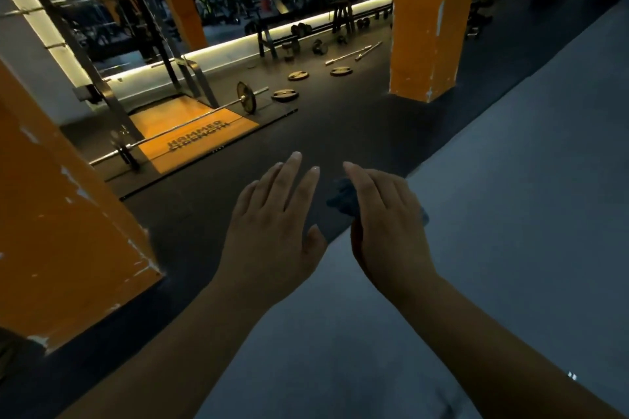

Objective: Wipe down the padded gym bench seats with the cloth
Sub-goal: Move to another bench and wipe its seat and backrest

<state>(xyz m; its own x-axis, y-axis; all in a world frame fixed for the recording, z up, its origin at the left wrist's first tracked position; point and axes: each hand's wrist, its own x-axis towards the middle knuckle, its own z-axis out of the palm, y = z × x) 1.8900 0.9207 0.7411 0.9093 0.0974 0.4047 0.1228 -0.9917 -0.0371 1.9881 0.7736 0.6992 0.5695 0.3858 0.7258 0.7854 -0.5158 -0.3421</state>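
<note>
The left hand (272,231) hovered open with fingers spread, while the right hand (384,228) clasped a crumpled dark blue cloth (342,197).

Both bare forearms extend forward from the lower edge of the view, converging toward the centre. The left hand (272,224) is held palm down, flat and relaxed, its fingers (289,173) straight, slightly spread and pointing away from the body, with nothing in it. The right hand (388,228) lies just beside it, close but apart, also back upward, its fingers (360,180) curled down over a dark cloth (342,197) that shows beneath the palm. The wrists are level.
</note>
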